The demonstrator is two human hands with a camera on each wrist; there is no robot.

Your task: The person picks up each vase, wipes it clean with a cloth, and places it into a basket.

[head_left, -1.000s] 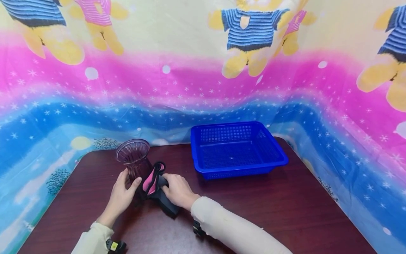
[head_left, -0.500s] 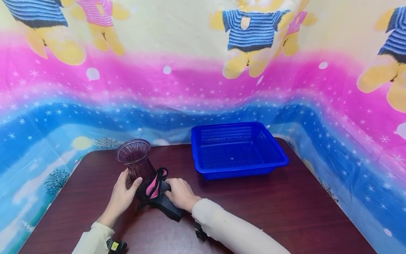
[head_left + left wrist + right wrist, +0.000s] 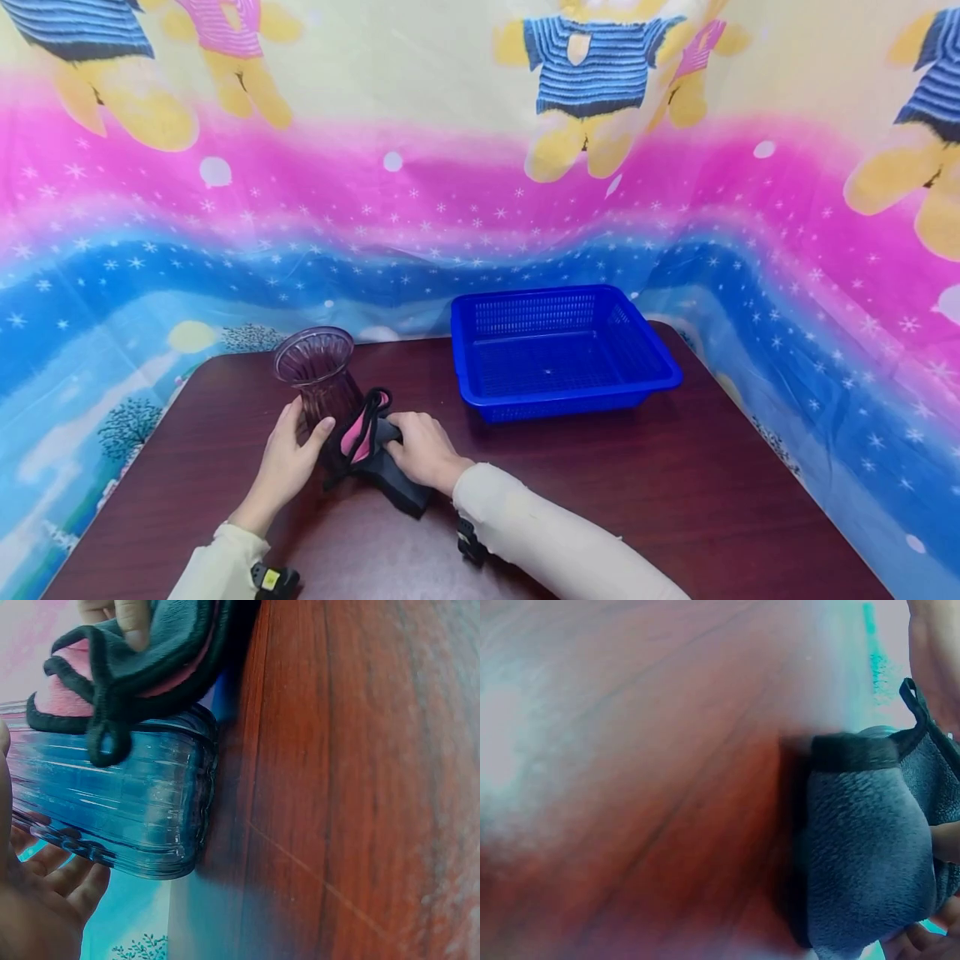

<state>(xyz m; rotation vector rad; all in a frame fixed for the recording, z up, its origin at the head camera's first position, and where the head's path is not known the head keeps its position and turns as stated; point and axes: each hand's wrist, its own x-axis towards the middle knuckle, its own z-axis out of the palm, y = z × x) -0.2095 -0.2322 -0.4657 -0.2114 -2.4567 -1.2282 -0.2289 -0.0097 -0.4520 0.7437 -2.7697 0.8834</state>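
Note:
A purple, ribbed glass vase [image 3: 330, 398] with a flared rim stands upright on the table's left side. My left hand [image 3: 287, 460] holds its side, with the thumb at the front and the fingers round the back. In my right hand [image 3: 424, 450] is a folded cloth [image 3: 393, 483], dark grey and pink with black edging, pinched against the vase's right side. The left wrist view shows the cloth's black loop [image 3: 109, 742] over the glass [image 3: 112, 795]. Fuzzy grey cloth [image 3: 870, 847] fills much of the right wrist view's right side, hiding most of the fingers.
A blue plastic basket [image 3: 566, 404] with mesh walls stands at the back right of the dark reddish-brown table [image 3: 600, 492]. Behind the table hangs a printed curtain [image 3: 420, 200] with bears and snowflakes. A black wrist device [image 3: 276, 581] sits on the left sleeve.
The cloth slid a little down the vase with my right hand, then slightly back up. My left hand and the vase stay in place.

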